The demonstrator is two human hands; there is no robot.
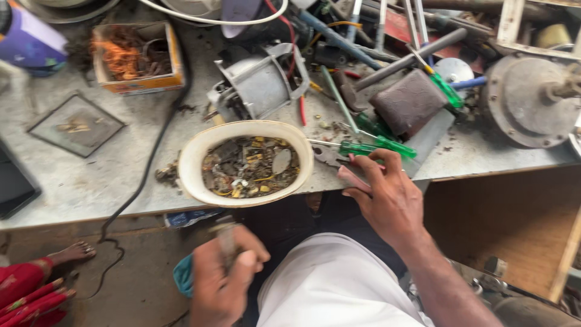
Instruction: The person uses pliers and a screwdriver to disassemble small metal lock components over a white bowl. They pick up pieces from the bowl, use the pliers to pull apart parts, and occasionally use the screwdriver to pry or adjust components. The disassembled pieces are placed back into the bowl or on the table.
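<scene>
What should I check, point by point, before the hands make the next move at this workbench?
1. Right hand reaches the green screwdriver: ok, fingers are at its handle.
2. Right hand free: not ok, it already holds a small pinkish piece.
3. Left hand grip on the small part: cannot tell, blurred.
4. White bowl of scrap bits sits safely: not ok, it is at the table edge.
5. Black cable lies apart from both hands: ok.

I log my left grip (221, 275) closed on a blurred small part (227, 239) below the table (91, 181), right grip (384, 194) pinching a pink-handled tool (352, 178) beside the scrap-filled white bowl (192, 158) and green screwdriver (378, 147).
</scene>
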